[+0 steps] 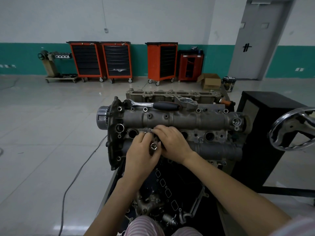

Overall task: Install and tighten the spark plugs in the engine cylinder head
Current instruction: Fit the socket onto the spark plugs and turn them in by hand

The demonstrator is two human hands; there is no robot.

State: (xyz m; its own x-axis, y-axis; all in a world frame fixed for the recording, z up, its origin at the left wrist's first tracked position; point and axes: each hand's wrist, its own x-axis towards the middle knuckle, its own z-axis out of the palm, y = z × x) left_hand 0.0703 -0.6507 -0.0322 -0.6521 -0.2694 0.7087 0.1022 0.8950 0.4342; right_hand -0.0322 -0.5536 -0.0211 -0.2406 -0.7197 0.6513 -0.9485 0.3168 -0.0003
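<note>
My hands cover the second plug well, so whether a spark plug sits in there, I can't tell. My left hand (142,155) curls round the socket (154,146), a shiny steel tube, its open end facing up at me. My right hand (172,142) rests beside it, fingers bent over the well; what they pinch is hidden. Cylinder head (185,120): rough grey cast metal, round dark wells. The ratchet (153,104), chrome with black grip, lies along the top.

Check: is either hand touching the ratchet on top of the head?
Apart. The head view shows the ratchet lying alone on the far edge; left hand and right hand are down at the plug wells.
</note>
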